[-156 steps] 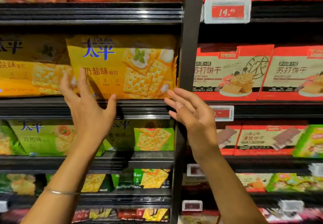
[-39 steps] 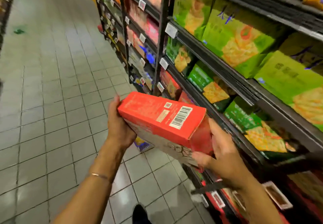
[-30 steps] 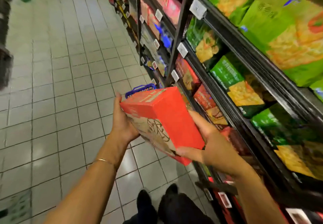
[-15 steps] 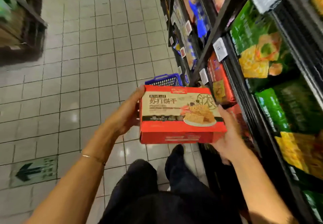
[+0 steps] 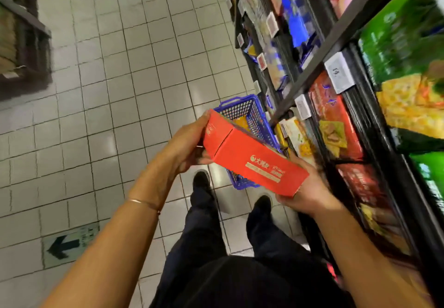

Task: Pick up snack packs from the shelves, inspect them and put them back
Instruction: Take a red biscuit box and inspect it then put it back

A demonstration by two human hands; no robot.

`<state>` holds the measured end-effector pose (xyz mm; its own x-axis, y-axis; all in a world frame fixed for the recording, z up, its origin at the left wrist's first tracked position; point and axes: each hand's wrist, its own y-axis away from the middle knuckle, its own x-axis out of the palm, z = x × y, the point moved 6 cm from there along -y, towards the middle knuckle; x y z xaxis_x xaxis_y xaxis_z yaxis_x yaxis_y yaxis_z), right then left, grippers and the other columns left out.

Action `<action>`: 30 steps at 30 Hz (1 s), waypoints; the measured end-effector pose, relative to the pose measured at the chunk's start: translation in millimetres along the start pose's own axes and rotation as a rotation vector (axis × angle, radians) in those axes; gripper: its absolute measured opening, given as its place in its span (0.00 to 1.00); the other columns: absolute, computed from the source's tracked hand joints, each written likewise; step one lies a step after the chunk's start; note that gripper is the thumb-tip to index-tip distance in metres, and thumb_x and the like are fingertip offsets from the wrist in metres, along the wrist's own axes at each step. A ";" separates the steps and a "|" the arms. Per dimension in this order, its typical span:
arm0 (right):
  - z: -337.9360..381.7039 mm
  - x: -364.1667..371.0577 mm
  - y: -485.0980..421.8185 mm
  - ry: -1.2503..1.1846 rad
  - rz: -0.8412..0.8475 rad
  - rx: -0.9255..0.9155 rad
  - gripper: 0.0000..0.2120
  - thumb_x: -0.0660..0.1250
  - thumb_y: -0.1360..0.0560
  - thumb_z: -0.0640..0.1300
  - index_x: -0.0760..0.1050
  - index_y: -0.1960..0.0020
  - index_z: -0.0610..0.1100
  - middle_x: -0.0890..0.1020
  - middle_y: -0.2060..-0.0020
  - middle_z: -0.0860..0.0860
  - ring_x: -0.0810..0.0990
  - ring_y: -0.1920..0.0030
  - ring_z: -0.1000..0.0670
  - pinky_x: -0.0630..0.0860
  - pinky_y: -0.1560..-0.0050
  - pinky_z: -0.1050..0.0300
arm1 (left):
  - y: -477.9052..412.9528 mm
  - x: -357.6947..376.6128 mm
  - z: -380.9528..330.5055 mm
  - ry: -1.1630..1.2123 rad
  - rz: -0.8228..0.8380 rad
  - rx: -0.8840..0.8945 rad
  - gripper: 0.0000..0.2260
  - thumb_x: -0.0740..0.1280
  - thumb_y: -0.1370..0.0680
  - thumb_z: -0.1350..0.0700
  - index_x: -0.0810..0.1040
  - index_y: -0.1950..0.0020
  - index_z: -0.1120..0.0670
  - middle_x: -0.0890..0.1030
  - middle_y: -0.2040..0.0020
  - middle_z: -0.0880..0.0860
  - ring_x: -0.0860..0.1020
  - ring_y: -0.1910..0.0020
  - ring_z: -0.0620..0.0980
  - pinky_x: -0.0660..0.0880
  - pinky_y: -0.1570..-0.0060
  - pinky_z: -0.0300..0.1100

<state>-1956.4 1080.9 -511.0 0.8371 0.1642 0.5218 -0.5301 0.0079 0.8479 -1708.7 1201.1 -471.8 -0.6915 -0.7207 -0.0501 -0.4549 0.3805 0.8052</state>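
Open tiled floor (image 5: 120, 91) to the left, free passage. Right blocked by packed shelves (image 5: 336, 31). Blue basket (image 5: 249, 115) sits on floor just beside shelves, under the held box (image 5: 252, 161).

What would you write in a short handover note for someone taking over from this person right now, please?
Left hand: grips the near-left end of the red snack box.
Right hand: cups the box's other end from below.
The box is off the shelves, held tilted above the blue basket on the floor; a long red side with gold print faces up.
Done: box picked up, inspection under way.
Left: finish the look-over and put the box back on its shelf; its slot cannot be made out in this view.
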 end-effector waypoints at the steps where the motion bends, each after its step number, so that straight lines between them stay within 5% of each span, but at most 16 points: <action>1: -4.4 3.1 -12.8 0.000 -0.006 -0.013 0.17 0.65 0.18 0.51 0.86 0.61 0.48 0.88 0.63 0.61 0.86 0.63 0.61 0.82 0.65 0.64 | -14.8 -3.3 -0.1 -0.032 0.018 -0.031 0.23 0.66 0.22 0.31 0.87 0.59 0.48 0.84 0.60 0.53 0.83 0.66 0.49 0.82 0.65 0.48; 4: -13.1 -11.7 -64.3 -0.027 -0.144 -0.166 0.19 0.65 0.20 0.52 0.84 0.37 0.43 0.87 0.43 0.45 0.88 0.48 0.46 0.85 0.56 0.51 | -62.9 -7.1 0.7 -0.181 0.135 -0.106 0.26 0.61 0.23 0.26 0.86 0.45 0.45 0.87 0.53 0.49 0.86 0.59 0.48 0.82 0.63 0.47; 6: -16.9 -18.3 -103.5 -0.046 -0.184 -0.208 0.18 0.68 0.23 0.48 0.85 0.37 0.43 0.87 0.44 0.44 0.88 0.47 0.45 0.85 0.56 0.50 | -99.2 -1.8 3.9 -0.272 0.244 -0.099 0.27 0.59 0.22 0.27 0.81 0.36 0.42 0.88 0.48 0.47 0.87 0.51 0.49 0.84 0.54 0.49; 8: -24.3 -35.7 -153.0 -0.080 -0.251 -0.213 0.16 0.61 0.17 0.45 0.86 0.40 0.42 0.87 0.43 0.42 0.87 0.44 0.44 0.85 0.51 0.48 | -144.3 7.2 15.4 -0.288 0.328 -0.041 0.19 0.60 0.15 0.38 0.75 0.29 0.46 0.87 0.42 0.50 0.87 0.45 0.51 0.83 0.47 0.50; 10: -28.8 -59.7 -201.1 -0.069 -0.334 -0.216 0.20 0.54 0.14 0.43 0.79 0.30 0.41 0.82 0.34 0.40 0.82 0.35 0.40 0.80 0.35 0.40 | -195.9 15.5 34.7 -0.278 0.319 -0.021 0.16 0.61 0.13 0.50 0.70 0.26 0.52 0.85 0.37 0.57 0.86 0.43 0.55 0.83 0.43 0.51; 12: -29.1 -88.7 -250.0 -0.094 -0.425 -0.208 0.21 0.55 0.14 0.43 0.72 0.24 0.42 0.78 0.29 0.38 0.77 0.30 0.37 0.71 0.28 0.31 | -255.5 21.3 63.6 -0.282 0.241 -0.055 0.13 0.64 0.14 0.53 0.71 0.30 0.54 0.83 0.36 0.60 0.87 0.50 0.52 0.84 0.49 0.47; 15: -24.1 -133.8 -325.6 -0.126 -0.520 -0.238 0.20 0.54 0.16 0.40 0.76 0.29 0.41 0.82 0.34 0.40 0.81 0.35 0.38 0.76 0.32 0.36 | -347.6 41.6 119.3 -0.296 0.230 -0.091 0.15 0.65 0.15 0.55 0.70 0.30 0.59 0.82 0.35 0.61 0.85 0.45 0.57 0.84 0.46 0.49; 18: -16.9 -181.8 -407.7 -0.146 -0.569 -0.249 0.21 0.51 0.17 0.38 0.84 0.50 0.43 0.86 0.54 0.45 0.81 0.49 0.41 0.83 0.45 0.49 | -438.5 65.1 173.7 -0.452 0.205 -0.088 0.15 0.64 0.14 0.56 0.73 0.28 0.60 0.81 0.34 0.62 0.81 0.37 0.62 0.78 0.35 0.57; 21: -4.6 -219.0 -481.5 -0.107 -0.620 -0.230 0.21 0.51 0.15 0.43 0.78 0.34 0.36 0.82 0.46 0.37 0.80 0.38 0.36 0.76 0.33 0.41 | -514.2 82.8 223.3 -0.509 0.182 -0.145 0.17 0.64 0.14 0.55 0.74 0.28 0.62 0.80 0.33 0.65 0.79 0.34 0.65 0.76 0.33 0.60; 23: -0.6 -240.8 -523.9 -0.042 -0.645 -0.186 0.22 0.51 0.13 0.47 0.77 0.34 0.35 0.80 0.51 0.35 0.78 0.36 0.34 0.75 0.33 0.43 | -552.5 99.6 248.6 -0.522 0.225 -0.153 0.19 0.65 0.15 0.53 0.74 0.28 0.63 0.80 0.33 0.64 0.80 0.34 0.65 0.76 0.33 0.60; 25: -10.2 -257.2 -553.6 -0.005 -0.630 -0.132 0.23 0.50 0.12 0.52 0.79 0.39 0.39 0.84 0.54 0.39 0.83 0.45 0.39 0.78 0.42 0.49 | -580.2 112.3 265.6 -0.693 0.220 -0.087 0.20 0.65 0.15 0.53 0.74 0.27 0.62 0.79 0.32 0.60 0.79 0.34 0.59 0.76 0.34 0.48; 27: -22.3 -270.1 -563.7 -0.004 -0.641 -0.103 0.25 0.50 0.13 0.56 0.79 0.35 0.42 0.85 0.45 0.44 0.85 0.49 0.44 0.82 0.46 0.49 | -594.5 122.2 274.8 -0.840 0.191 0.019 0.18 0.64 0.16 0.58 0.72 0.26 0.62 0.78 0.35 0.57 0.77 0.36 0.55 0.70 0.45 0.38; 30: -32.1 -275.6 -559.5 -0.017 -0.572 -0.108 0.26 0.50 0.14 0.60 0.81 0.50 0.46 0.88 0.62 0.48 0.88 0.66 0.50 0.83 0.71 0.55 | -597.5 127.8 285.8 -0.996 0.220 0.087 0.18 0.62 0.17 0.60 0.72 0.27 0.61 0.76 0.31 0.64 0.74 0.30 0.63 0.71 0.36 0.45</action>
<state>-1894.9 1062.9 -1132.2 0.9960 0.0887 -0.0145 -0.0029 0.1919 0.9814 -1685.7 1047.3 -1128.2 -0.8987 0.1639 -0.4069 -0.2737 0.5154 0.8121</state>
